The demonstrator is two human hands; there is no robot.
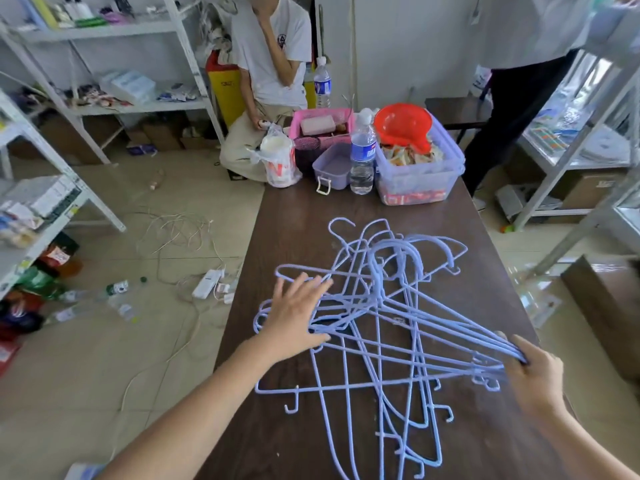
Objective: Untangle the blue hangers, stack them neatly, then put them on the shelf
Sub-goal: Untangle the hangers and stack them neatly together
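Several light blue wire hangers (384,327) lie tangled in a heap on the dark brown table (298,216), hooks pointing different ways. My left hand (294,313) rests flat on the left side of the heap, fingers spread, pressing on the wires. At the right edge of the heap my right hand (533,368) pinches the bunched shoulder ends of a few hangers. White metal shelves stand at the left (104,29) and at the right (588,133) of the room.
At the table's far end stand a clear lidded box (419,181) with a red bowl (403,124), a water bottle (363,157), a small purple tub (332,168) and a pink basket (322,124). A person crouches behind the table (270,64); another stands at the right (519,98). Cables and bottles litter the floor on the left.
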